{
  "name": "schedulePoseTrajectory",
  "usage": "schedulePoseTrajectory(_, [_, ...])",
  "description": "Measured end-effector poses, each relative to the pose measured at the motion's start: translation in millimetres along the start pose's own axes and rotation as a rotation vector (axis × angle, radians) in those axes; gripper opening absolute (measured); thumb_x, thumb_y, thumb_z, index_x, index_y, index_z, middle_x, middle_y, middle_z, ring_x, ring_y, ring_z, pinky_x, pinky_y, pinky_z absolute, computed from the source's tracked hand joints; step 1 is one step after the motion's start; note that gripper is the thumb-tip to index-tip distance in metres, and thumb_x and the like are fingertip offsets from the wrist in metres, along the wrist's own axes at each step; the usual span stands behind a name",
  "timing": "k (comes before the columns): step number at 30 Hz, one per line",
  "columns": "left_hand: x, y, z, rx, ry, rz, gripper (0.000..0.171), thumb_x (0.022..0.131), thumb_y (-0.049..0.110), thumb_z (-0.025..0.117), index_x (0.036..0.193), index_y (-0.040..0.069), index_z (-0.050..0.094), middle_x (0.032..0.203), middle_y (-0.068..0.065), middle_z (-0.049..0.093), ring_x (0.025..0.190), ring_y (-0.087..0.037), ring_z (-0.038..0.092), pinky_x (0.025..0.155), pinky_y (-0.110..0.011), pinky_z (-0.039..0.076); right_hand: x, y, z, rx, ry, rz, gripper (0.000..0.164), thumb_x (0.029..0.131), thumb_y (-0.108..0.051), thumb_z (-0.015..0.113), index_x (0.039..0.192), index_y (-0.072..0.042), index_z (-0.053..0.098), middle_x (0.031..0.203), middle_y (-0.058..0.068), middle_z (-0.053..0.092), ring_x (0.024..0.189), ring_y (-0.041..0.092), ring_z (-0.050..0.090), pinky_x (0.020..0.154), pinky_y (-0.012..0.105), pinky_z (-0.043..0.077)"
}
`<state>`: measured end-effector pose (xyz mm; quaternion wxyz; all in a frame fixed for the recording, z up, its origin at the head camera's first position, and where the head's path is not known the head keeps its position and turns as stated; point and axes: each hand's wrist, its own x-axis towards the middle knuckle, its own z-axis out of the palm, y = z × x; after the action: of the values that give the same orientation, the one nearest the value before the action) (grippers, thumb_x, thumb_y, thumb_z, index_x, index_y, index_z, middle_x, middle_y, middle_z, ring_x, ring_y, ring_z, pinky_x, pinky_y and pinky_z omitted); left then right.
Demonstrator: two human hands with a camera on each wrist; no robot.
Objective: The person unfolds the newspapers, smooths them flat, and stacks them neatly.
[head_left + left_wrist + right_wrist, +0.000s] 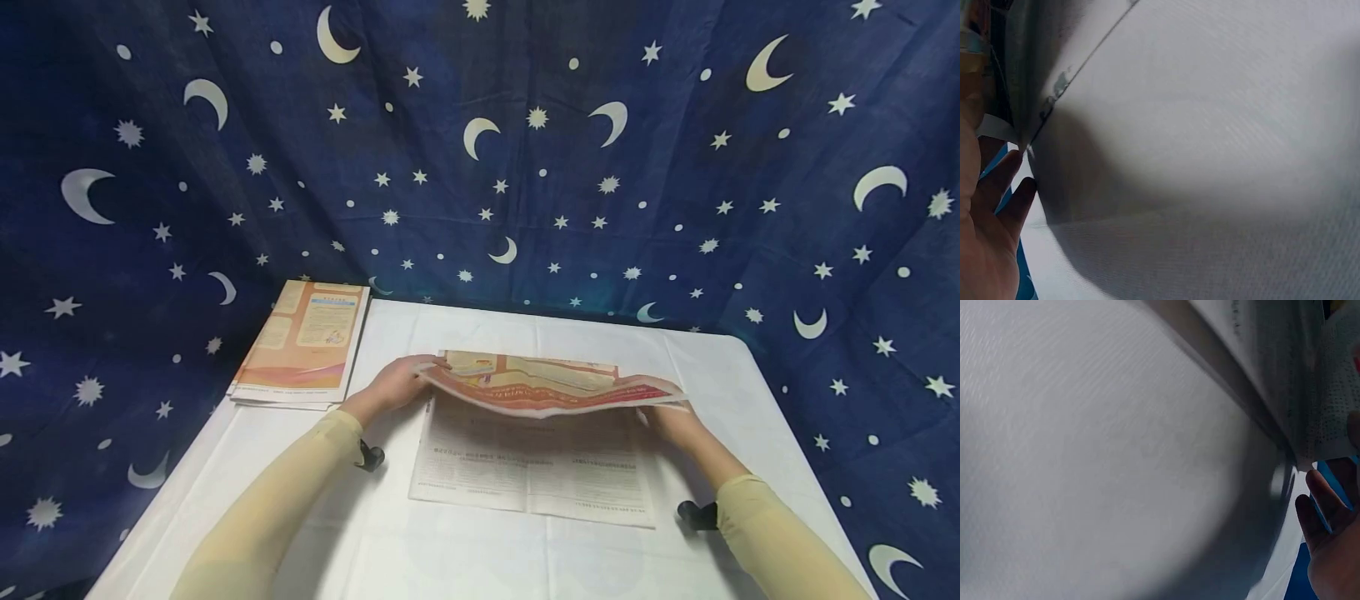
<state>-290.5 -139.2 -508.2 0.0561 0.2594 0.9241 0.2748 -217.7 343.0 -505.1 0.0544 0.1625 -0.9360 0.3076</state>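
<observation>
A newspaper (532, 479) lies on the table, its lower part flat with grey print facing up. Its upper part, orange and red with a wavy band, is lifted and sags in the middle. My left hand (400, 383) holds the left end of this raised part, and my right hand (673, 423) has the right end. In the left wrist view, the left fingers (1017, 203) are at the paper's edge. The right wrist view has the right fingers (1317, 519) beside a printed corner, with the thumb partly cut off by the frame.
A stack of folded orange newspapers (303, 350) sits at the table's back left corner. The table has a white cover (450, 558). Behind and around it hangs a dark blue cloth (540, 258) with moons and stars. A black piece (697, 516) sticks out at each wrist.
</observation>
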Motion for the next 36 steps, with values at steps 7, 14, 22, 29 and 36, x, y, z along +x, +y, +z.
schedulePoseTrajectory(7, [5.5, 2.8, -3.4, -0.155, 0.064, -0.094, 0.035, 0.109, 0.031, 0.049, 0.136, 0.015, 0.066, 0.135, -0.006, 0.066, 0.121, -0.025, 0.061, 0.107, -0.047, 0.046, 10.4, 1.1, -2.6, 0.168, 0.080, 0.141, 0.041, 0.108, -0.031, 0.055, 0.133, 0.000, 0.065, 0.128, 0.023, 0.067, 0.122, 0.044, 0.061, 0.100, 0.060, 0.049])
schedulePoseTrajectory(14, [5.9, 11.4, -8.3, -0.359, 0.129, -0.149, 0.036, 0.108, 0.035, 0.052, 0.127, 0.009, 0.069, 0.124, -0.011, 0.070, 0.114, -0.026, 0.061, 0.102, -0.047, 0.047, 22.8, -9.2, -7.2, 0.281, 0.116, 0.331, 0.068, 0.103, -0.056, 0.053, 0.134, 0.004, 0.062, 0.131, 0.025, 0.064, 0.128, 0.044, 0.055, 0.103, 0.061, 0.044])
schedulePoseTrajectory(22, [12.2, 13.6, -4.4, -0.411, 0.164, -0.223, 0.032, 0.108, 0.033, 0.053, 0.113, 0.005, 0.067, 0.101, -0.013, 0.067, 0.087, -0.020, 0.055, 0.077, -0.036, 0.047, 28.5, -8.7, -1.9, 0.307, 0.136, 0.371, 0.059, 0.104, -0.048, 0.056, 0.128, 0.005, 0.065, 0.128, 0.024, 0.066, 0.120, 0.039, 0.059, 0.098, 0.052, 0.049])
schedulePoseTrajectory(29, [19.7, 13.2, 4.0, -0.397, 0.173, -0.305, 0.029, 0.108, 0.031, 0.054, 0.116, 0.006, 0.067, 0.103, -0.011, 0.068, 0.087, -0.021, 0.057, 0.073, -0.036, 0.048, 30.8, -3.3, 5.0, 0.255, 0.091, 0.443, 0.047, 0.106, -0.036, 0.057, 0.123, 0.008, 0.065, 0.122, 0.024, 0.068, 0.107, 0.032, 0.063, 0.085, 0.036, 0.053])
schedulePoseTrajectory(36, [27.3, 13.7, 9.2, -0.412, 0.209, -0.344, 0.032, 0.107, 0.029, 0.055, 0.121, 0.003, 0.068, 0.115, -0.010, 0.071, 0.096, -0.023, 0.063, 0.082, -0.040, 0.054, 31.8, 2.7, 5.7, 0.248, 0.096, 0.499, 0.045, 0.105, -0.039, 0.058, 0.117, 0.004, 0.066, 0.119, 0.021, 0.068, 0.102, 0.027, 0.061, 0.076, 0.029, 0.049])
